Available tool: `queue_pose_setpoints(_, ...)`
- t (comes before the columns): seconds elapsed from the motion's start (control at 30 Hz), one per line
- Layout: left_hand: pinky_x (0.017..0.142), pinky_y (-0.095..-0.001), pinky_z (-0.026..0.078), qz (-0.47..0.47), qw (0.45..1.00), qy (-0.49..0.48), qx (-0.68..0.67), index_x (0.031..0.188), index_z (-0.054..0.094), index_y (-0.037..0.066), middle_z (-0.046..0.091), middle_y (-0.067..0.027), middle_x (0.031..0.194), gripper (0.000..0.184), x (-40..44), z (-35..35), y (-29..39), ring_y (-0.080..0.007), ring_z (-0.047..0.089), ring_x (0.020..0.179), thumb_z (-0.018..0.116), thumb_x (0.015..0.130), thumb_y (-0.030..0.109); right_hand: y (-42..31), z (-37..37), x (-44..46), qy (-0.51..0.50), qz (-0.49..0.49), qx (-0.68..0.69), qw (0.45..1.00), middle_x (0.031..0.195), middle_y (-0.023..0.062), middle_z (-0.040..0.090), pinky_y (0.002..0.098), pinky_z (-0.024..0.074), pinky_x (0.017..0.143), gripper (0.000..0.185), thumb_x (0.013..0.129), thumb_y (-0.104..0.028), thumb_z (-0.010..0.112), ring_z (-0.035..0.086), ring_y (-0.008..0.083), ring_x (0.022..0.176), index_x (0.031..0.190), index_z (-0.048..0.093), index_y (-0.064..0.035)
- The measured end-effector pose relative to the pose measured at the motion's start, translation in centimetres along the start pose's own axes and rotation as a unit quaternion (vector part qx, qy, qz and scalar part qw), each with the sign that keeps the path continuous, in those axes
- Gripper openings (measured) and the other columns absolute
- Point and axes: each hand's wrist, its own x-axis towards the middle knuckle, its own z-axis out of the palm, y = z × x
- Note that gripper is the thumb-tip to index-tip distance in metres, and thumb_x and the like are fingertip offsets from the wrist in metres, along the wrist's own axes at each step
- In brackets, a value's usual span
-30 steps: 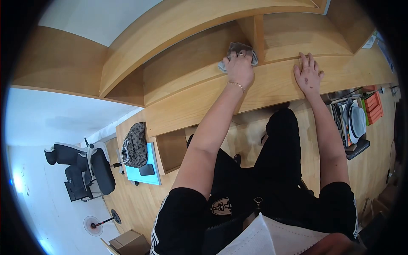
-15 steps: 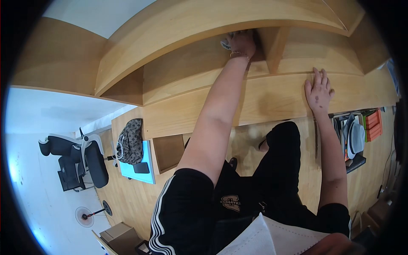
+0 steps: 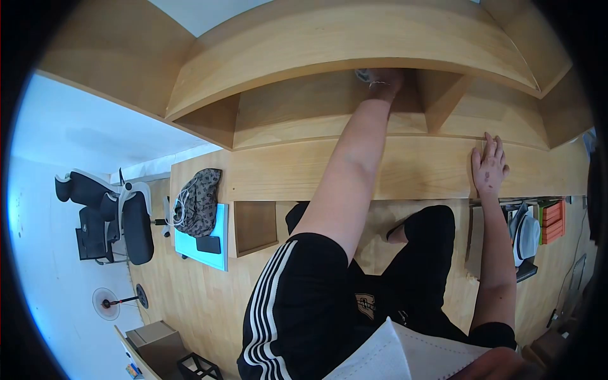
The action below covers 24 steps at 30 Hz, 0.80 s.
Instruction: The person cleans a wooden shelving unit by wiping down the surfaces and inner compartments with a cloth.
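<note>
My left hand (image 3: 387,79) reaches deep into the lower compartment of the wooden shelf unit (image 3: 304,95), close to an upright divider (image 3: 443,101). A crumpled whitish-grey cloth (image 3: 363,75) shows at the left edge of that hand, which is closed over it. The shelf board above hides part of the fingers. My right hand (image 3: 489,170) lies flat with fingers apart on the wooden desk top (image 3: 291,171), its fingertips at the foot of the right-hand compartment.
Left of the desk, a patterned drawstring bag (image 3: 199,202) and a dark phone (image 3: 208,245) lie on a light-blue surface (image 3: 218,256). An office chair (image 3: 136,225) and a fan (image 3: 107,303) stand farther left. A grey-white hat (image 3: 525,234) and orange items (image 3: 553,221) are below at right.
The camera view has shifted, so the shelf and desk sit lower in the picture. My left hand has gone farther under the shelf board, toward the divider; my right hand stays on the desk.
</note>
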Motion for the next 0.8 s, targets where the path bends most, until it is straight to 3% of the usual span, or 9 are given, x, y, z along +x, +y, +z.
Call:
queue_pose_setpoints(0.07,0.102,-0.0525,0.032,-0.052,0.999,-0.013,0.006,0.128,0.054,0.013,0.052,-0.0133,0.132,0.041,-0.3,-3.0,-1.1,-0.0352,0.043,0.126,0.043,0.093,0.032,0.0,0.1,0.0,-0.001,0.004,0.001,1.0,0.148,0.0076,0.033,0.056,0.0294,0.098,0.054,0.089,-0.043,0.049,0.037,0.0298,0.132,0.139,0.04,-0.0266)
queue_pose_setpoints(0.17,0.101,-0.0502,0.035,-0.045,0.997,0.058,0.016,0.127,0.055,0.013,0.054,-0.0137,0.13,0.043,-0.1,-3.2,-6.7,-0.034,0.046,0.125,0.048,0.091,0.035,0.0,0.1,0.1,-0.004,0.001,0.007,1.0,0.148,0.0078,0.033,0.0563,0.0293,0.099,0.054,0.089,-0.043,0.049,0.038,0.0307,0.131,0.139,0.039,-0.0264)
queue_pose_setpoints(0.27,0.102,-0.0482,0.036,0.015,0.983,0.058,0.175,0.127,0.055,0.014,0.054,-0.0136,0.13,0.046,-0.7,-6.4,-11.0,-0.0332,0.047,0.123,0.051,0.088,0.037,0.3,0.6,0.2,0.0,0.002,-0.005,1.0,0.148,0.0081,0.033,0.0564,0.0291,0.099,0.055,0.089,-0.044,0.049,0.038,0.0312,0.131,0.14,0.039,-0.0267)
queue_pose_setpoints(0.37,0.103,-0.0474,0.036,-0.073,0.974,0.009,0.213,0.129,0.054,0.015,0.053,-0.012,0.132,0.05,-1.1,-9.9,-13.5,-0.0325,0.046,0.125,0.052,0.087,0.041,0.3,0.6,0.2,0.001,0.002,-0.007,1.0,0.148,0.0084,0.033,0.0561,0.0289,0.1,0.055,0.089,-0.043,0.049,0.039,0.0315,0.131,0.14,0.039,-0.0269)
queue_pose_setpoints(0.43,0.104,-0.0473,0.035,-0.061,0.966,0.024,0.252,0.131,0.052,0.016,0.051,-0.01,0.135,0.051,-1.4,-11.7,-16.3,-0.0312,0.045,0.127,0.049,0.088,0.044,0.3,0.6,0.1,0.002,-0.001,-0.005,1.0,0.148,0.0085,0.033,0.0558,0.0291,0.1,0.055,0.089,-0.043,0.049,0.039,0.0316,0.131,0.14,0.039,-0.0269)
queue_pose_setpoints(0.57,0.106,-0.0472,0.033,-0.133,0.949,-0.034,0.284,0.135,0.048,0.018,0.048,-0.0103,0.139,0.054,-1.8,-17.2,-20.0,-0.0291,0.041,0.132,0.041,0.091,0.048,0.2,0.5,0.2,0.003,0.002,-0.007,1.0,0.148,0.0084,0.034,0.0547,0.0297,0.1,0.054,0.088,-0.042,0.049,0.039,0.031,0.131,0.139,0.039,-0.0267)
queue_pose_setpoints(0.63,0.104,-0.0528,0.033,-0.134,0.954,-0.048,0.263,0.139,0.043,0.018,0.045,-0.0117,0.141,0.056,-2.2,-20.0,-20.9,-0.0322,0.038,0.133,0.038,0.092,0.049,0.0,0.3,0.0,0.0,0.003,-0.001,1.0,0.147,0.0083,0.034,0.0546,0.0301,0.099,0.054,0.088,-0.042,0.05,0.039,0.0301,0.131,0.139,0.04,-0.0263)
queue_pose_setpoints(0.7,0.101,-0.0588,0.034,-0.227,0.915,-0.11,0.316,0.141,0.038,0.019,0.041,-0.0128,0.144,0.055,-2.9,-22.0,-21.6,-0.0368,0.037,0.133,0.039,0.093,0.047,-0.1,0.1,0.1,0.005,0.004,0.001,1.0,0.147,0.0081,0.035,0.0546,0.0305,0.099,0.054,0.088,-0.042,0.05,0.039,0.0292,0.131,0.138,0.041,-0.026)
queue_pose_setpoints(0.8,0.099,-0.0618,0.033,-0.25,0.905,-0.139,0.316,0.14,0.036,0.021,0.037,-0.0125,0.146,0.052,-3.2,-22.0,-25.6,-0.0396,0.038,0.131,0.039,0.094,0.044,-0.2,0.0,-0.1,0.011,0.005,0.005,1.0,0.146,0.0078,0.036,0.055,0.0309,0.098,0.053,0.087,-0.042,0.051,0.039,0.0281,0.13,0.137,0.041,-0.0257)
